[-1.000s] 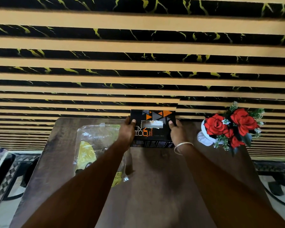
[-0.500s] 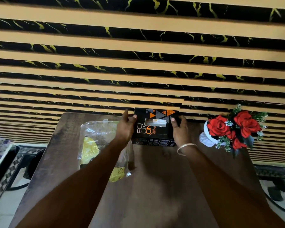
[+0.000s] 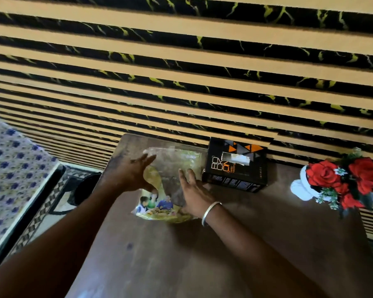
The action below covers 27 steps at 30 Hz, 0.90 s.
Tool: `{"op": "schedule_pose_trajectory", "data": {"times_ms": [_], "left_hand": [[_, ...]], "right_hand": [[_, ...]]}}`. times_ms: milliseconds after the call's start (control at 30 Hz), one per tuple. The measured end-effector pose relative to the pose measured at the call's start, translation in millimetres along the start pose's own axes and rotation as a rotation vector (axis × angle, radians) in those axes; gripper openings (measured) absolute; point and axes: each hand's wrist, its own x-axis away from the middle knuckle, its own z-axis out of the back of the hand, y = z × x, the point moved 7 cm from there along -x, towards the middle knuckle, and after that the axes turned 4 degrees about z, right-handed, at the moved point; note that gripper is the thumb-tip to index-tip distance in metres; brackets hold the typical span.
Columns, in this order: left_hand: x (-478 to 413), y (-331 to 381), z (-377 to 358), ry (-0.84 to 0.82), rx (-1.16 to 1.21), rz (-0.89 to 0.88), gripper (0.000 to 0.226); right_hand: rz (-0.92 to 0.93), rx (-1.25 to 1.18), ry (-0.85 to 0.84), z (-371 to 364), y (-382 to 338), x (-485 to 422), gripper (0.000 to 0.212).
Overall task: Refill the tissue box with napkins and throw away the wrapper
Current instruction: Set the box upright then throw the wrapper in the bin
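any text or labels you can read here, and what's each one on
"BOX ON", in large stacked letters that are partly uncertain: top of the black tissue box.
Small orange lines beside those letters, and a small word near the box's right edge: too small to read.
White print blocks along the box's front side: blurred, unreadable.
Plastic wrapper under the open left hand and right hand: a printed picture of people, no legible words.

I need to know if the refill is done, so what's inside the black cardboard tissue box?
Through the top slot of the black cardboard tissue box, a white tissue shows. How full it is stays hidden by the walls.
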Motion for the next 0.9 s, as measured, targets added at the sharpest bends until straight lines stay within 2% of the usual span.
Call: {"op": "schedule_pose_trajectory", "data": {"times_ms": [133, 267, 400, 500, 567, 733, 800, 900], "left_hand": [[-1.9, 1.8, -32.3, -0.136, -0.038, -0.028, 0.129], [-9.5, 4.0, -56.3, -0.12, -0.018, -0.057, 0.125], [-9.1, 11.6, -63.8, -0.032, -0.008, -0.048, 0.111], [-7.0, 19.2, -63.4, -0.028, 0.033, -0.032, 0.103], [-6.4, 20.2, -65.2, -0.028, 0.09, -0.025, 0.092], [12.7, 29.4, -63.4, 0.046, 0.276, -0.06, 0.048], [23.2, 28.1, -63.8, 0.075, 0.348, -0.035, 0.037], [44.2, 19.6, -57.4, 0.1, 0.499, 0.035, 0.028]], "right_hand": [[-0.088, -0.011, -0.054, -19.5, 8.8, -18.6, 0.106], [-0.138, -0.092, -0.003, -32.1, 14.2, -30.5, 0.089], [-0.183, -0.171, 0.06, -33.8, 15.3, -33.3, 0.098], [-0.202, -0.207, 0.07, -34.1, 15.9, -37.9, 0.109], [-0.208, -0.209, 0.05, -35.0, 15.2, -41.0, 0.105], [-0.216, -0.258, 0.088, -35.3, -0.6, -40.8, 0.069], [-0.23, -0.316, 0.111, -38.7, -7.4, -39.0, 0.058], [-0.242, -0.417, 0.175, -38.5, -17.4, -35.1, 0.027]]}}
